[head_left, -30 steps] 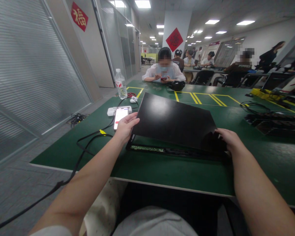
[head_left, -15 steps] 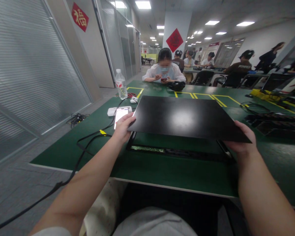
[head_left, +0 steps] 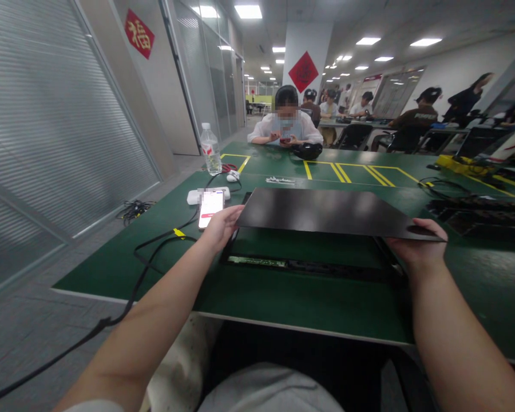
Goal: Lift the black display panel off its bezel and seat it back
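A thin, flat black panel (head_left: 326, 213) is held level above the green table by both my hands. My left hand (head_left: 224, 229) grips its left edge, and my right hand (head_left: 420, 246) holds its right corner with the fingers underneath. Below the panel lies a black rectangular frame (head_left: 347, 270), partly covered by it. Along the frame's near side runs a green circuit board strip (head_left: 257, 262). Close to my left hand, a phone (head_left: 211, 209) with a lit screen leans on a white oblong object (head_left: 193, 197).
A water bottle (head_left: 211, 150), red-handled scissors (head_left: 229, 168) and a small white object (head_left: 233, 177) stand or lie at the back left. A black cable (head_left: 139, 274) crosses the table's left edge. Opposite sits a person (head_left: 286, 123) with a phone. Dark parts (head_left: 476, 217) lie at right.
The panel has come down and tilted flatter, with both hands still on its edges. Small pale pieces on the table behind it now show.
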A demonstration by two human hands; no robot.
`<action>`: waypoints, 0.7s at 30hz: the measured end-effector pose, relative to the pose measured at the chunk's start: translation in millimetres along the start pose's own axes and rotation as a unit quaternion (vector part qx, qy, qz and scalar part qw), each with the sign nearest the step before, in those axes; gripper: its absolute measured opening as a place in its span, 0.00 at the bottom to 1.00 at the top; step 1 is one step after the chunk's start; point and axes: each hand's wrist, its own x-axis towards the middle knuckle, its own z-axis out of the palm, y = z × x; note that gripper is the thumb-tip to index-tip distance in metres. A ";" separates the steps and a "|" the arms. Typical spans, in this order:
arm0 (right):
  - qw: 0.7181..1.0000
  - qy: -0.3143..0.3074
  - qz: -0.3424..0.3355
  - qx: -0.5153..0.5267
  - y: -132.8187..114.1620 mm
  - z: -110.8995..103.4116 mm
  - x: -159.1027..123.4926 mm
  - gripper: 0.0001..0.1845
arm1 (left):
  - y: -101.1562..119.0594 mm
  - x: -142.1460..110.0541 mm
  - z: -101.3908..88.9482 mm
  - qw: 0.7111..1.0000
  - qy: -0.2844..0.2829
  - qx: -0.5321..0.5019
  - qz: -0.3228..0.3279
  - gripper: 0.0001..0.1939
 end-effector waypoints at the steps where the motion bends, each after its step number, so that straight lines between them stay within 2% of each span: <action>1: 1.000 -0.006 -0.007 -0.007 0.0 -0.8 0.2 0.06 | -1.0 0.2 -1.5 1.000 -0.008 0.012 -0.002 0.14; 3: 1.000 -0.007 -0.028 -0.007 -0.1 -1.4 0.1 0.08 | -3.5 0.9 -4.4 0.999 -0.014 0.046 0.013 0.17; 6: 0.998 0.027 -0.049 0.037 -0.1 -0.2 0.4 0.11 | -7.2 1.8 -6.4 0.994 -0.016 0.100 0.049 0.21; 10: 0.993 0.063 -0.070 0.072 -1.3 3.7 0.6 0.16 | -8.3 -0.6 -3.7 0.980 -0.030 0.171 0.094 0.20; 13: 0.988 0.099 -0.086 0.083 -4.8 7.8 -0.7 0.18 | -7.3 -4.6 -2.1 0.958 -0.042 0.255 0.122 0.17; 17: 0.983 0.136 -0.092 0.077 -9.5 11.8 -1.4 0.19 | -7.9 -8.0 -2.9 0.913 -0.064 0.362 0.176 0.13; 21: 0.980 0.163 -0.106 0.039 -10.7 8.3 3.6 0.17 | -10.2 -7.8 -4.6 0.886 -0.092 0.412 0.192 0.11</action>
